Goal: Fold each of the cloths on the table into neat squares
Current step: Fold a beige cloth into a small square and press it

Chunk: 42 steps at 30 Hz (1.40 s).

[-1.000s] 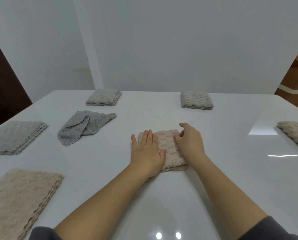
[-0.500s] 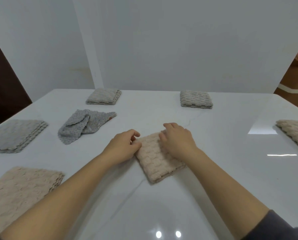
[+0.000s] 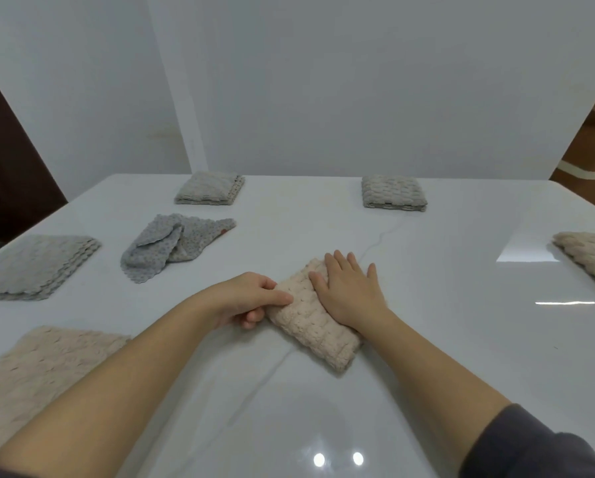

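Cloth (image 3: 311, 327) of beige knobbly pile lies mid-worktop (image 3: 444, 357), just in front of the person, folded into a thick oblong rather than a square. Its long axis runs from the far end, under the right hand (image 3: 349, 291), down to a near end that points toward the person and a little to their right, so it sits askew to the worktop's front edge.

The right hand lies flat on the far half, fingers straight and spread, pressing down. The left hand (image 3: 247, 300) is at the long left edge, fingers curled and thumb on top, pinching that edge.

It looks soft, light and plump, several layers deep, with no stiffness of its own. Lifted by one corner it would likely sag and the layers slide apart. The worktop is glossy, so I'd expect the bundle to skate unless a palm pins it. The best hold, to my eye, is the near short end: pinch all the layers at both corners and carry them over onto the far end. Halving the length that way should give a square, though so thick a fold may spring open.

Round about, a crumpled cloth (image 3: 171, 246) lies unfolded to the far left. Two folded squares (image 3: 209, 188) sit along the far side. A grey cloth (image 3: 30, 267) and a beige sheet (image 3: 37, 370) lie flat on the left.
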Motion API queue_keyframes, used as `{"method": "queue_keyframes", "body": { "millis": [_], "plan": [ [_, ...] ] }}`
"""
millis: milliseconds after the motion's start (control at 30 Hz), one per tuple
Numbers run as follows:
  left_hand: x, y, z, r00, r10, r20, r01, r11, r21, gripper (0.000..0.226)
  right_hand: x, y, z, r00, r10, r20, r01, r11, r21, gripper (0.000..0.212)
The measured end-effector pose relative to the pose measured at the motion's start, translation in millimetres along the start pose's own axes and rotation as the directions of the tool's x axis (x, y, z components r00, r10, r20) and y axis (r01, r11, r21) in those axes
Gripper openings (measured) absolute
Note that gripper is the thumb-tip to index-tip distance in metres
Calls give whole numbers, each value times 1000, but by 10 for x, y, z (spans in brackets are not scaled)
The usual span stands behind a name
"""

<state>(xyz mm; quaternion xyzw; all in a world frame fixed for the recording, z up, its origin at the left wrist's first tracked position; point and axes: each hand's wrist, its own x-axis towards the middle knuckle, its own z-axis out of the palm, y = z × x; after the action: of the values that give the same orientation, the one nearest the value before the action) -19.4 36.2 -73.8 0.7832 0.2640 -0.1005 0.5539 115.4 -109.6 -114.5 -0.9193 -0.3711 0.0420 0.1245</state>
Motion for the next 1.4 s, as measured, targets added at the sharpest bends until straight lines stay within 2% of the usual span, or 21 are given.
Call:
{"method": "queue_keyframes", "body": {
  "millis": [100, 267, 467, 633, 867, 967, 1033, 1100, 1167, 1200, 1267, 1333, 1400],
  "plan": [
    [-28, -35, -46, 1000, 7, 22, -9, 996, 87, 32, 4, 7, 18, 999, -13, -32, 13, 1000, 17, 62],
    [-152, -138, -49, 995, 87, -54, -79, 989, 124, 45, 16, -43, -13, 993, -107, -56, 109, 993, 44, 55],
    [-406, -259, 9, 982, 187, -40, -183, 979, 85, 28, 149, -158, 4, 946, -318, -62, 322, 944, 76, 53],
    [-502, -318, 60, 992, 121, -45, -116, 987, 110, 29, 181, -261, 22, 890, -450, -81, 456, 884, 101, 48],
    [-524, -299, 67, 996, -29, -82, 35, 997, 63, 29, 151, -244, 27, 866, -477, -150, 493, 864, 103, 43],
    [-534, -297, 81, 984, -34, -176, 60, 988, 143, 33, 155, -248, 28, 854, -487, -181, 506, 859, 80, 40],
    [-548, -264, 94, 944, 16, -331, 67, 968, 240, 42, 139, -248, 23, 832, -505, -228, 530, 845, 64, 38],
    [-552, -189, 112, 831, 235, -504, -69, 943, 325, 52, 118, -237, -2, 848, -425, -316, 501, 838, 216, 36],
    [-548, -13, 157, 722, 469, -509, -273, 868, 414, 56, 83, -232, -80, 910, -198, -363, 375, 765, 523, 33],
    [-517, 91, 203, 710, 539, -453, -330, 823, 463, 57, 65, -215, -127, 927, -99, -362, 323, 701, 636, 31],
    [-362, 202, 326, 765, 574, -293, -330, 740, 586, 59, 7, -149, -230, 941, 31, -336, 246, 619, 746, 30],
    [-148, 159, 430, 857, 487, -169, -249, 679, 690, 62, -77, -30, -327, 953, 93, -289, 179, 595, 784, 29],
    [21, 23, 483, 916, 378, -133, -158, 647, 746, 65, -169, 120, -392, 967, 125, -221, 101, 610, 786, 27]
  ]
}}
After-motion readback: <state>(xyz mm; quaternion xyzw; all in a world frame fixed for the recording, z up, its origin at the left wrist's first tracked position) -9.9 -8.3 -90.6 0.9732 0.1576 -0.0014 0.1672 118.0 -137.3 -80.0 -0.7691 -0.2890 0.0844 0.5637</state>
